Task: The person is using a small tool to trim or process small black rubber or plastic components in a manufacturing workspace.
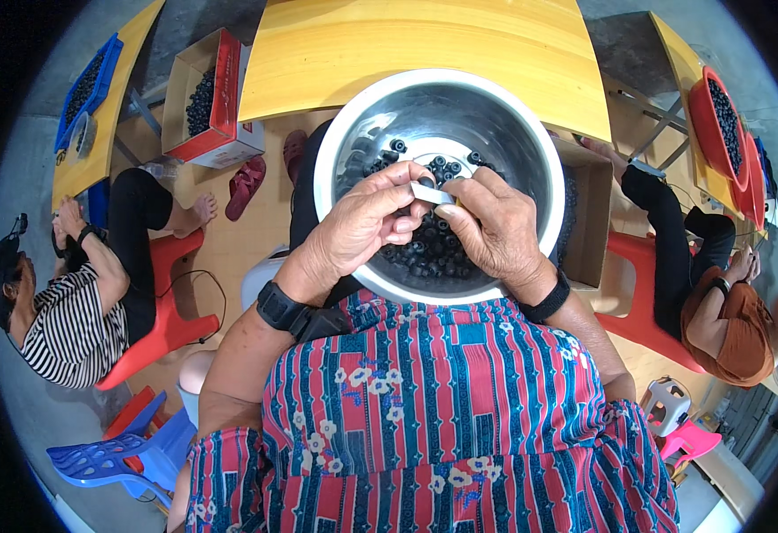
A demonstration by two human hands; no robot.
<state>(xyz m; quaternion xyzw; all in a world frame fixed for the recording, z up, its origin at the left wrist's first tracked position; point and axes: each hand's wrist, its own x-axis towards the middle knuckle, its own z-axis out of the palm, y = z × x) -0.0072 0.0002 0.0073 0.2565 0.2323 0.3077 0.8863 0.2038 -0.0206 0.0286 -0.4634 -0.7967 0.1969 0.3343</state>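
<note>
A wide steel bowl (551, 178) sits at my lap, with many small black cylindrical parts (424, 253) in its bottom. Over it my left hand (362, 213) pinches a small dark round part (427, 181) between thumb and fingertips. My right hand (498, 222) grips a short flat metal blade (432, 194), its handle mostly hidden in the fingers. The blade lies against or just beside the small part; fingertips cover the exact contact.
A yellow table (424, 35) stands beyond the bowl. Cartons of black parts are at left (229, 89) and right (591, 222). Two people sit at either side on red stools (171, 293). Red basins (704, 124) and a blue tray (109, 67) rest on side tables.
</note>
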